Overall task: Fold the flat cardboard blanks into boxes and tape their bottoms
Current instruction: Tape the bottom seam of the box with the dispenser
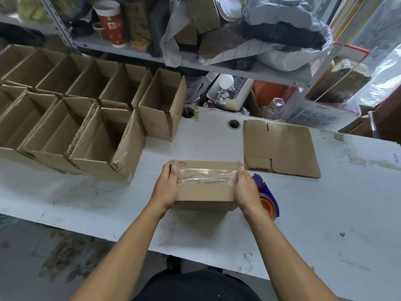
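A folded cardboard box (206,192) stands bottom-up on the white table (325,213), with a strip of clear tape (206,175) across its closed flaps. My left hand (167,185) grips the box's left end, thumb on top by the tape. At the right end my right hand (247,187) grips it the same way. A flat cardboard blank (282,146) lies just beyond and to the right. A blue and orange tape dispenser (269,198) sits on the table behind my right hand, partly hidden.
Several finished open boxes (104,137) stand in two rows at the table's left, the nearest (160,109) by a round cable hole (234,123). A cluttered metal shelf (217,66) runs behind the table. The floor shows at lower left.
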